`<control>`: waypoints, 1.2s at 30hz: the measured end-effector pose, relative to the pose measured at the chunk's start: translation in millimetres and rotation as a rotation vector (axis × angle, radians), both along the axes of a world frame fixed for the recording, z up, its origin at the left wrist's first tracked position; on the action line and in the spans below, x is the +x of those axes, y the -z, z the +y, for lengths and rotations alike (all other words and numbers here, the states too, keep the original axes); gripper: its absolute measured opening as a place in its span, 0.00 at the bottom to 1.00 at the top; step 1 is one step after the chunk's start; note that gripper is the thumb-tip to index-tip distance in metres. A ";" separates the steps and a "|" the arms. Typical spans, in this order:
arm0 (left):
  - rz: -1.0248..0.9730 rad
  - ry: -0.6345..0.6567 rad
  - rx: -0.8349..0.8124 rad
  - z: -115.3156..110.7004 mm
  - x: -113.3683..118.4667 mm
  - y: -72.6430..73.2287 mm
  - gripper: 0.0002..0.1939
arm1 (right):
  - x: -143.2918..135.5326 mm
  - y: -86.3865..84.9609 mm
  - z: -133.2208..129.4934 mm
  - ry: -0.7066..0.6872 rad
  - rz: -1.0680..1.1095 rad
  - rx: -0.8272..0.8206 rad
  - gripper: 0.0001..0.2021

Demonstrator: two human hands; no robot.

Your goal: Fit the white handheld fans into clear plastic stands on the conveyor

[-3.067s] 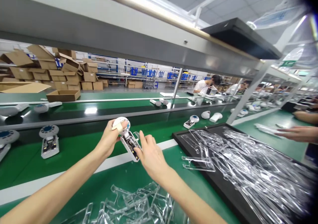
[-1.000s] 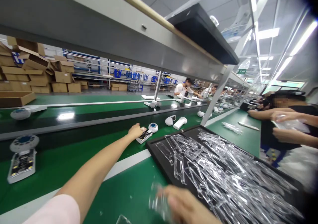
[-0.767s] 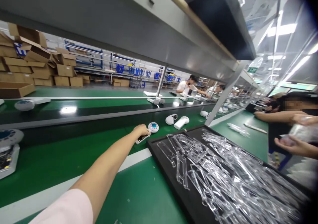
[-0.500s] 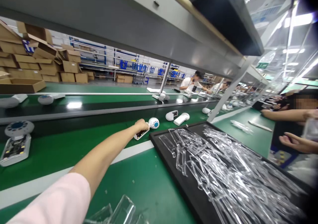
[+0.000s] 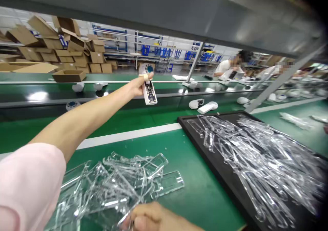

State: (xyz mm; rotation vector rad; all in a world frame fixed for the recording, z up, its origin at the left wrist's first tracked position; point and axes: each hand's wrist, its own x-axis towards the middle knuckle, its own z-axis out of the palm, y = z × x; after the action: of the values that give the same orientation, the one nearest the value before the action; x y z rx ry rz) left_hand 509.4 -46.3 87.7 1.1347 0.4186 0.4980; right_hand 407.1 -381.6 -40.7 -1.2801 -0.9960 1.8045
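Note:
My left hand (image 5: pixel 138 85), at the end of the outstretched arm, grips a white handheld device (image 5: pixel 150 95) above the green belt. Its round head (image 5: pixel 148 68) with a blue centre points up, and the bare circuit board in its handle faces me. At the bottom edge, my right hand (image 5: pixel 156 218) has its fingers curled and pinched on a clear plastic frame (image 5: pixel 125 217). That hand lies against a loose pile of similar clear plastic frames (image 5: pixel 115 183) on the green table. Part of the right hand is cut off by the picture's edge.
A black tray (image 5: pixel 205 159) heaped with clear plastic frames stands to the right. More white devices (image 5: pixel 208 107) lie on the belt (image 5: pixel 164 113). A grey shelf beam (image 5: pixel 153 15) runs overhead, with a slanting post (image 5: pixel 282 75) at right. Co-workers (image 5: pixel 228 67) sit across the line.
My left hand has lifted the device off the belt and tilted it upright. My right hand has come into view at the frame pile. The view has turned left.

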 end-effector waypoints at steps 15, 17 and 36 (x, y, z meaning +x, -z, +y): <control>-0.147 -0.077 -0.137 -13.4 -133.3 -0.3 0.27 | -0.7 -93.2 44.1 0.386 -0.574 0.093 0.29; -0.194 -0.067 -0.139 -27.2 -140.5 6.2 0.27 | 0.7 -106.9 66.4 0.574 -0.788 0.233 0.29; -0.335 -0.154 -0.138 -81.8 -150.9 16.3 0.28 | -4.2 -67.5 155.4 0.844 -1.184 0.489 0.31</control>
State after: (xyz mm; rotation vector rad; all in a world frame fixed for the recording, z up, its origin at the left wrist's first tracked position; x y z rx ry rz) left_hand 358.5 -128.1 71.4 0.8695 0.2445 0.7689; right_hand 402.9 -226.2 26.8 -1.9997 -1.0770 0.0451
